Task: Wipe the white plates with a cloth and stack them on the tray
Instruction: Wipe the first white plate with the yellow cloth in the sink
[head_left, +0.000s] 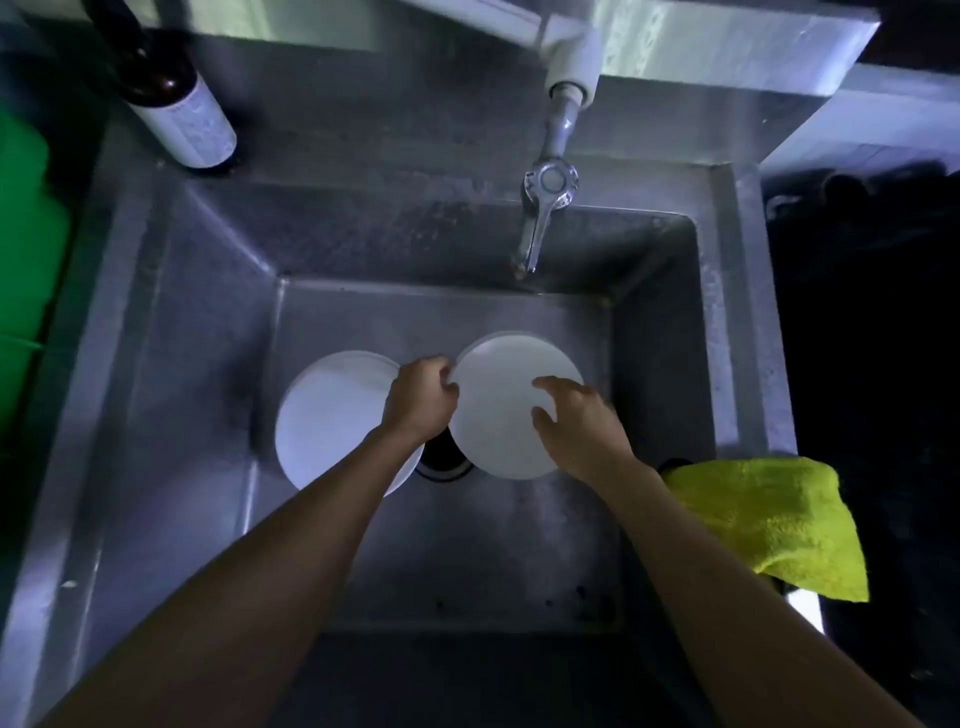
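Plates: one white plate (498, 415) is held over the sink (171, 332) floor near the drain (441, 462), left hand (421, 397) fingers curled on its left rim, right hand (576, 426) fingers spread on its face. A second plate (332, 415) lies to the left. Yellow cloth (769, 525) hangs over the sink's right edge.

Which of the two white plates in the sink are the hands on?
The right-hand round white plate: left hand grips its edge, right hand rests on it. The left white plate lies untouched.
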